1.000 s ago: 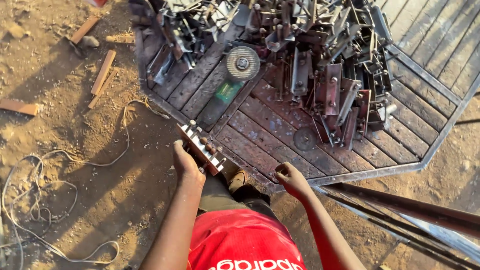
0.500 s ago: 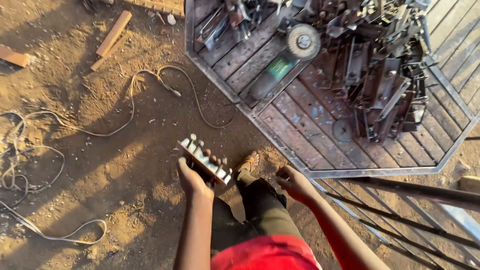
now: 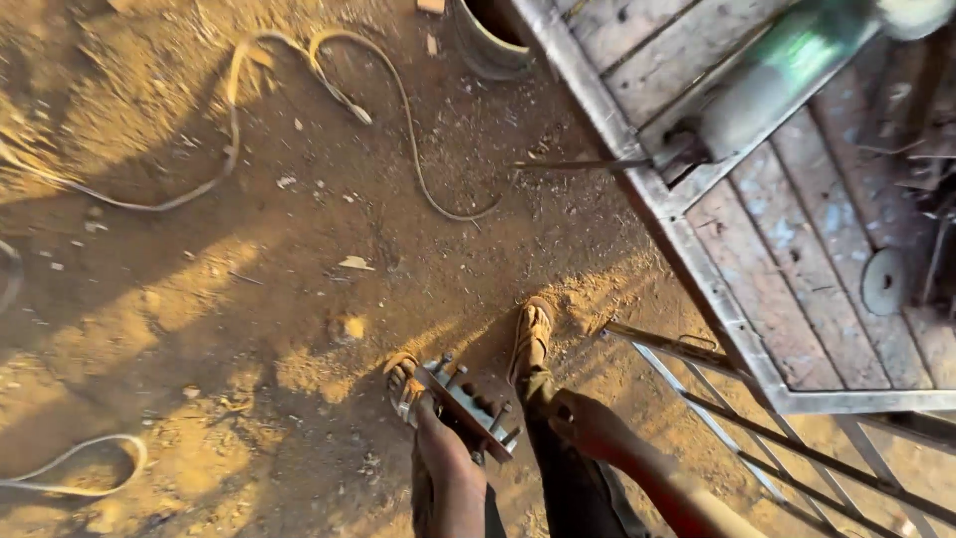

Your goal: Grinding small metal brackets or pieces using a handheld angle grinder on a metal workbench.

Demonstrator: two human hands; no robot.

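The left hand (image 3: 438, 448) is clenched round a flat metal bracket (image 3: 466, 406) studded with short bolts, carried low above the dirt floor (image 3: 249, 299), off the surface's (image 3: 757, 259) near edge. The right hand (image 3: 588, 423) hangs loose, empty. The bracket has not been set down. On the planked, steel-framed surface lies a green grinder (image 3: 767, 85).

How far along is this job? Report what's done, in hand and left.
Done: the studded metal plate is off the slatted platform, above the dirt. In hand: the left hand grips it; the right hand hangs nearby, seemingly empty. Left: the green grinder and a loose disc lie untouched on the platform.
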